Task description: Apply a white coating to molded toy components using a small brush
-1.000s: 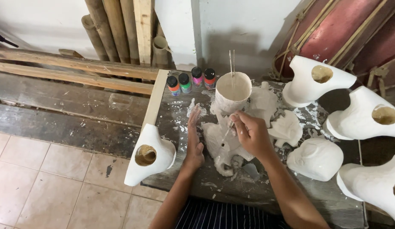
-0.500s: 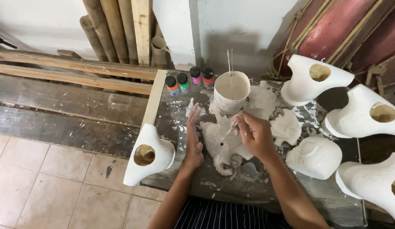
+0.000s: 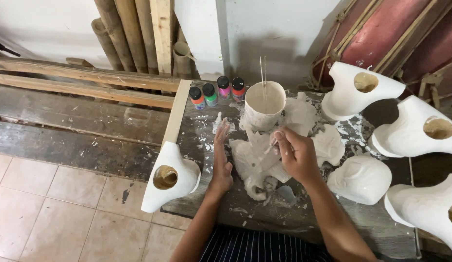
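A white, unpainted carved mask (image 3: 255, 162) lies flat on the paint-splattered work table (image 3: 294, 213). My left hand (image 3: 220, 160) rests open on the table against the mask's left edge, fingers stretched forward. My right hand (image 3: 294, 153) is closed on a small brush (image 3: 270, 147) whose tip touches the mask's upper part. A white pot of paint (image 3: 264, 104) with two thin sticks standing in it sits just beyond the mask.
Several small paint bottles (image 3: 216, 92) stand at the table's back left. White hollow carved pieces lie around: one at the left edge (image 3: 170, 177), others at the right (image 3: 359, 90) (image 3: 420, 128) (image 3: 362, 177). Bamboo poles (image 3: 124, 29) and wooden planks (image 3: 85, 80) lie behind.
Both hands stay at the mask; the right hand with the brush has shifted only slightly over its upper part.
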